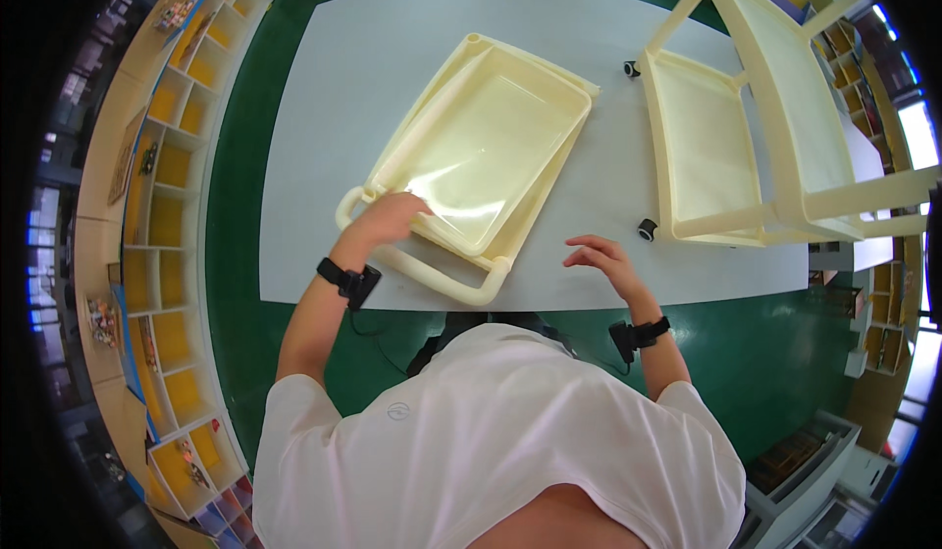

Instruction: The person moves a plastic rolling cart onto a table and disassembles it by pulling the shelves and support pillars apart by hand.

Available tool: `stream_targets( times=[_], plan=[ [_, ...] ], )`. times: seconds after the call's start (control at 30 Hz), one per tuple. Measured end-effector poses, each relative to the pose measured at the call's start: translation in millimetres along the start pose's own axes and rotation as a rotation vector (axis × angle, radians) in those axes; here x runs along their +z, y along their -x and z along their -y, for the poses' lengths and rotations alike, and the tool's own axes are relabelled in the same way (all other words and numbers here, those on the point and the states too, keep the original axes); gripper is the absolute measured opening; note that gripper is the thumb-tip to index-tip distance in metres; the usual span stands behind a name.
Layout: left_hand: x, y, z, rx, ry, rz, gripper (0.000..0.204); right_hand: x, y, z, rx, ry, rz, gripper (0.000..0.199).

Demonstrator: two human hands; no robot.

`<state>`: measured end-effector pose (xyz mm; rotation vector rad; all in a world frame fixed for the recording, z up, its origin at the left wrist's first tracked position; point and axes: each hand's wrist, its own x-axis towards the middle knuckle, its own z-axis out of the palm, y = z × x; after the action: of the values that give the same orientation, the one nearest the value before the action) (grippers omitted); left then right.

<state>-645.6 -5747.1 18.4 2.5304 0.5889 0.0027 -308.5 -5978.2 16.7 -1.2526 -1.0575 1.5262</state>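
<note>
Now the left hand (388, 217) clamps its grip on the near corner of the cream plastic tray (481, 152) at frame centre, steadying it on the worktop (324, 137); the right hand (601, 258) hovers lower right, fingers apart, holding nothing.

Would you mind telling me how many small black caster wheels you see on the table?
2: one caster wheel by the far corner of the cream cart frame, another by its near corner, beyond the right hand. Others may be hidden.
</note>
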Motion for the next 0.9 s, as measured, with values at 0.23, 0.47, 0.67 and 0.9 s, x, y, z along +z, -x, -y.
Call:
stream_targets(
  times=[0.23, 0.47, 0.67, 0.9],
  plan=[
    [56, -29, -111, -0.291, -0.063, 0.119, 0.071, -58, -72, 9, 0.069, 0.115, -0.296, 0.026],
    [59, 38, -67, -0.147, -0.027, 0.303, 0.080, -91, -194, 57, -0.007, 0.094, -0.528, 0.023],
    [35, 116, -30, -0.391, -0.255, 0.301, 0.054, -104, -206, 4, -0.008, 0.642, -0.505, 0.031],
    [83, 102, -76, -0.405, -0.163, -0.357, 0.027, -44, -89, -43, 0.437, 0.536, -0.308, 0.037]
  ],
)
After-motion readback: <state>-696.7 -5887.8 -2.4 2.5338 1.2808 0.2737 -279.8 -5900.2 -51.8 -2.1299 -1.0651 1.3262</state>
